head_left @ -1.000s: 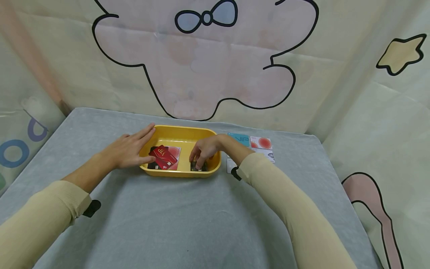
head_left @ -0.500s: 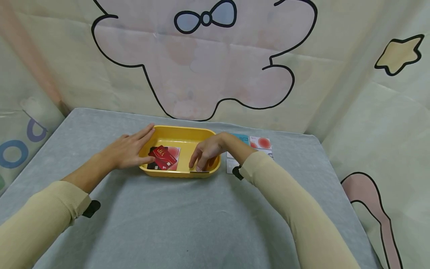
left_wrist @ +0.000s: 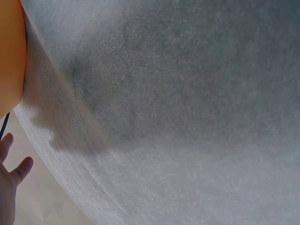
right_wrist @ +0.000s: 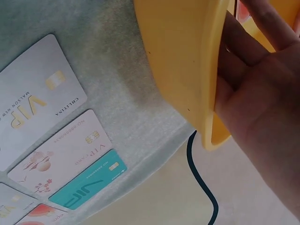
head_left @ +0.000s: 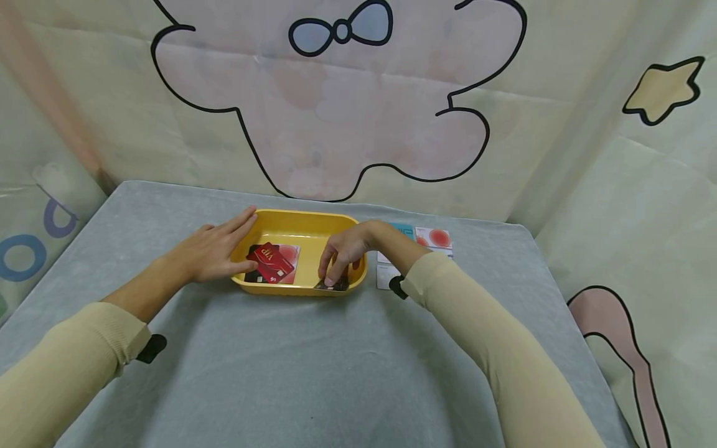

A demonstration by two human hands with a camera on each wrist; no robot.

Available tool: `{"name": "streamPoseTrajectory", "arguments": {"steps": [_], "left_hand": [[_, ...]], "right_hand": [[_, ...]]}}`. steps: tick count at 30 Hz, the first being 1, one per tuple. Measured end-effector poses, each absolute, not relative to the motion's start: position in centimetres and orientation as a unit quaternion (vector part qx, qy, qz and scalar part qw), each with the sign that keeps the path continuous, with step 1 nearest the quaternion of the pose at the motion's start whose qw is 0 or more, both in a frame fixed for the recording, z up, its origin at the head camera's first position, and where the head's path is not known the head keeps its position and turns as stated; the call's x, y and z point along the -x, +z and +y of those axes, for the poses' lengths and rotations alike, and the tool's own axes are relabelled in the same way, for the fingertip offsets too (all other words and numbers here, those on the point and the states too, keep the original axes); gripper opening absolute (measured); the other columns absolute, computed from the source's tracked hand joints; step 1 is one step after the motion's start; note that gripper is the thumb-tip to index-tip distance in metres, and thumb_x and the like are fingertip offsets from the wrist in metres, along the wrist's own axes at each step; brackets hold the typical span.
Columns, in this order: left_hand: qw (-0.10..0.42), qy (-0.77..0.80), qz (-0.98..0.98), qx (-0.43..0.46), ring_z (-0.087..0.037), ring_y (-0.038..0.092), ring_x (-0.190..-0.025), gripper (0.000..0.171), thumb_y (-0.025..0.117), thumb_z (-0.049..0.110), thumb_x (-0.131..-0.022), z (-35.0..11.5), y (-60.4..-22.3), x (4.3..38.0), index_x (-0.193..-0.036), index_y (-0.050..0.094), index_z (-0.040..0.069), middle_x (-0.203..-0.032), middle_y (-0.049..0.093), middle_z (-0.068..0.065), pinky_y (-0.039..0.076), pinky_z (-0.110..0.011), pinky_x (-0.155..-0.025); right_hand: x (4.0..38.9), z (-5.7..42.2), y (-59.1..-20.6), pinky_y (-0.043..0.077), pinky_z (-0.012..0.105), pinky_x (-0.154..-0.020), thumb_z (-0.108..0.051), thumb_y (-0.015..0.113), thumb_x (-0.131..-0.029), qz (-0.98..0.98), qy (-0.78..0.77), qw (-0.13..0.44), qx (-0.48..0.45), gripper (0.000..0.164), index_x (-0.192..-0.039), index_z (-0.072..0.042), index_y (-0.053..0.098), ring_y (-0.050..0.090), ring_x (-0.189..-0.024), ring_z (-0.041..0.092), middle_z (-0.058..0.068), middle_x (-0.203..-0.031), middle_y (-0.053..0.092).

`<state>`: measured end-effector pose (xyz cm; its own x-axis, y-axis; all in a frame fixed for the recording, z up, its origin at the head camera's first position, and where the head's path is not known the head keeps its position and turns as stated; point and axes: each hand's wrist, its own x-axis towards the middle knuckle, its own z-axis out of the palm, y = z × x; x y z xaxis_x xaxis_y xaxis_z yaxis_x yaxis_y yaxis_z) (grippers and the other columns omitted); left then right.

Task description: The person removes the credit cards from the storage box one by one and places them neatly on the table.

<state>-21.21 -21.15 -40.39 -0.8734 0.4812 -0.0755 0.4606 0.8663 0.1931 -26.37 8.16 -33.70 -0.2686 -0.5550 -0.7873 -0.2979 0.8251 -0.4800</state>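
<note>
A yellow plastic tray (head_left: 302, 291) sits on the grey cloth. My left hand (head_left: 215, 254) rests with spread fingers over its left rim; in the left wrist view only part of that hand (left_wrist: 9, 185) shows. Inside the tray at the left lie a red VIP card (head_left: 272, 264), a pink-and-white card (head_left: 292, 254) and a dark card partly beneath them. My right hand (head_left: 348, 246) reaches into the right end and pinches a black card (head_left: 333, 287), tilted against the front wall. In the right wrist view the tray wall hides those fingertips.
Right of the tray several cards lie flat on the table, among them a white VIP card (right_wrist: 40, 93), a flowered white card (right_wrist: 63, 152), a teal card (right_wrist: 89, 180) and a red-patterned card (head_left: 434, 237). A cartoon-printed curtain (head_left: 336, 124) hangs behind the table.
The black card under my right fingers has gone from lying flatter, through near edge-on, to tilted at the front wall. My left hand stays in place.
</note>
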Motion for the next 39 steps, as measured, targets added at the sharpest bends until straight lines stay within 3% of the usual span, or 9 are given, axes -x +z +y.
{"name": "streamPoseTrajectory", "arguments": {"steps": [5, 13, 22, 39], "left_hand": [[0.06, 0.085, 0.964, -0.245, -0.041, 0.03, -0.144, 0.098, 0.055, 0.061, -0.09, -21.2, -40.4, 21.2, -0.159, 0.015, 0.004, -0.167, 0.006, -0.012, 0.031, -0.071, -0.104], [0.062, 0.081, 0.964, -0.244, -0.04, 0.027, -0.146, 0.098, 0.054, 0.061, -0.091, -21.1, -40.3, 21.3, -0.159, 0.014, 0.004, -0.167, 0.005, -0.013, 0.031, -0.071, -0.104], [0.054, 0.088, 0.965, -0.243, -0.04, 0.03, -0.145, 0.097, 0.057, 0.059, -0.09, -21.1, -40.2, 21.2, -0.158, 0.016, 0.003, -0.167, 0.008, -0.013, 0.032, -0.07, -0.104], [0.063, 0.083, 0.964, -0.243, -0.041, 0.029, -0.145, 0.098, 0.055, 0.062, -0.09, -21.1, -40.3, 21.2, -0.159, 0.014, 0.004, -0.167, 0.005, -0.012, 0.03, -0.07, -0.105]], "right_hand": [[26.3, 8.2, -33.8, 0.049, 0.041, -0.096, -0.024, 0.073, -0.091, 0.8, -0.14, 0.515, 0.275, 0.029, -0.119, -0.015, 0.07, 0.057, -0.105, 0.02, 0.003, -0.113, 0.067], [26.3, 8.7, -33.4, 0.048, 0.026, -0.08, -0.007, 0.063, -0.096, 0.821, -0.164, 0.457, 0.3, 0.022, -0.117, -0.006, 0.07, 0.056, -0.092, 0.018, 0.006, -0.102, 0.066], [26.2, 9.7, -32.6, 0.049, 0.029, -0.088, 0.001, 0.055, -0.096, 0.836, -0.167, 0.402, 0.333, 0.025, -0.116, 0.0, 0.07, 0.056, -0.094, 0.019, 0.007, -0.104, 0.068], [26.3, 13.7, -30.9, 0.05, 0.035, -0.097, -0.001, 0.056, -0.095, 0.856, -0.211, 0.33, 0.338, 0.025, -0.116, 0.001, 0.07, 0.059, -0.104, 0.023, 0.007, -0.112, 0.069]]}}
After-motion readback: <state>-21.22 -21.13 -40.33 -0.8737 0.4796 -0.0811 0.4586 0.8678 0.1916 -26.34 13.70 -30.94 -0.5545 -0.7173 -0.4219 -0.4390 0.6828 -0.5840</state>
